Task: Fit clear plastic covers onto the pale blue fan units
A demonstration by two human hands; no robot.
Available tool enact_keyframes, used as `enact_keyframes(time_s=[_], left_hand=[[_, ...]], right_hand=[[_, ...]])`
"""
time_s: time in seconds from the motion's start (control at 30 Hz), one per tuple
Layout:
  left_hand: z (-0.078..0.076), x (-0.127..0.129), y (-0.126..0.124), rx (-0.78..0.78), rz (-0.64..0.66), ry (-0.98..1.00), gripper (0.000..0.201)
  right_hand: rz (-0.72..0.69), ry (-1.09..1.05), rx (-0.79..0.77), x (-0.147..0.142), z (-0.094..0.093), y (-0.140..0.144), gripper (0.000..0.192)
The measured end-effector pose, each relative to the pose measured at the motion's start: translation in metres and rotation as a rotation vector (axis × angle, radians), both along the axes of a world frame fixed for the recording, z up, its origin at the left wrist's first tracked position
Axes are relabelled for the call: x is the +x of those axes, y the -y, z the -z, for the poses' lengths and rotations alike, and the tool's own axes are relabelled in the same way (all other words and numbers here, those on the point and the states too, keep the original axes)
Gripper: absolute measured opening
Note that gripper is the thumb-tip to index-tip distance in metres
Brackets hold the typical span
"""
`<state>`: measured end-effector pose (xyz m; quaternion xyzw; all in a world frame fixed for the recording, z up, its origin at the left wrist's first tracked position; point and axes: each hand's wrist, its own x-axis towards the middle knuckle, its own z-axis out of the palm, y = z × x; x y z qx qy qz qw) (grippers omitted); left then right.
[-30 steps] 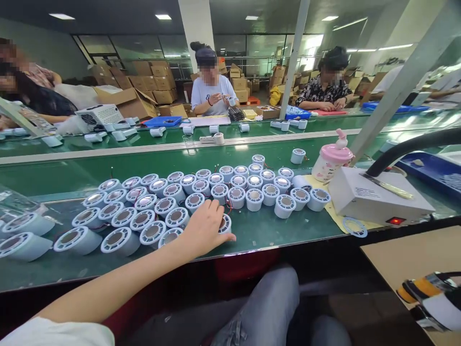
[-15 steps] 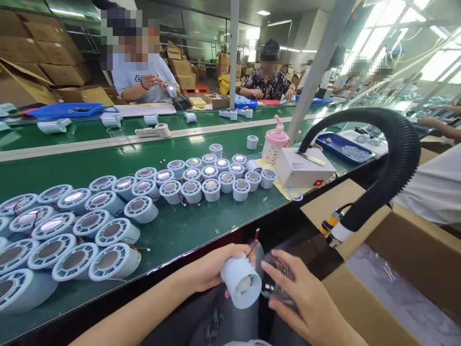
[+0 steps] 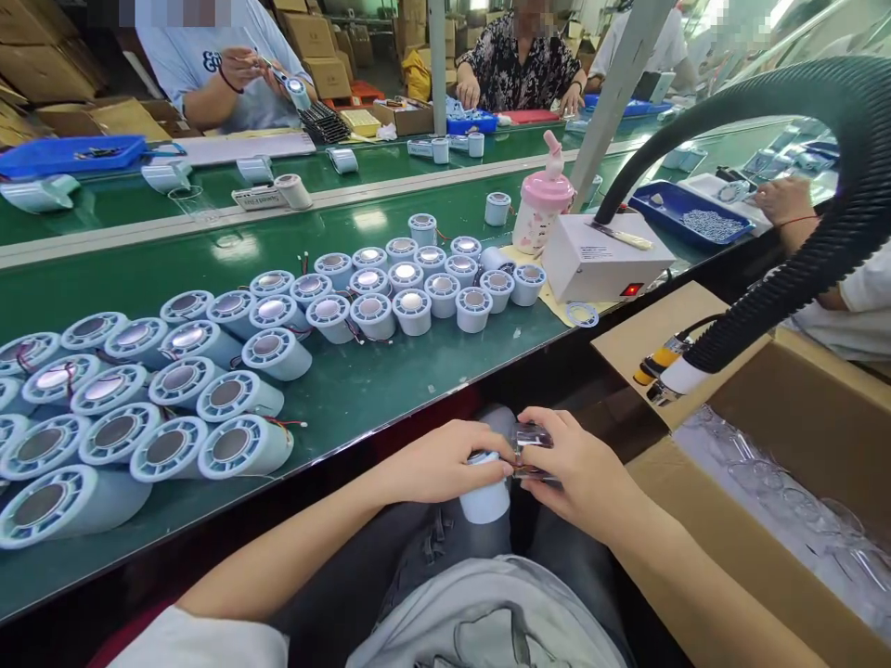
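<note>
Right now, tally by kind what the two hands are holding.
pale blue cylinder, in left hand: 1
clear plastic part, in right hand: 1
Total: 2

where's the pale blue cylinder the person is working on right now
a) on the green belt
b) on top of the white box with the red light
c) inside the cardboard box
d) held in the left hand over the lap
d: the left hand grips the pale blue cylinder below the belt's edge, over the lap, while the right hand presses a clear part against it.
</note>
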<state>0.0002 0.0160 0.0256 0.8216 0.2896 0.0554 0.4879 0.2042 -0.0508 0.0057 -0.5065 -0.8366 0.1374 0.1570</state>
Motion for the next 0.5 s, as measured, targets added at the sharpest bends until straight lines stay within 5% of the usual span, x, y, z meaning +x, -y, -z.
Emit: enact_keyframes(time_s=[0.17, 0.23, 0.4, 0.5], left_hand=[[0.012, -0.005, 0.009, 0.031, -0.231, 0.167, 0.043], [0.02, -0.005, 0.011, 0.036, -0.265, 0.242, 0.058], [0.036, -0.005, 0.011, 0.076, -0.223, 0.333, 0.063], [0.038, -0.003, 0.012, -0.053, -0.175, 0.341, 0.069]], right_hand=[[0.094, -0.436, -0.38, 0.004, 0.001, 0.007, 0.007], [0.163, -0.589, -0.468, 0.003, -0.002, 0.009, 0.02], [0.316, -0.834, -0.502, 0.003, -0.004, 0.009, 0.032], [0.386, -0.919, -0.516, 0.005, -0.003, 0.005, 0.031]])
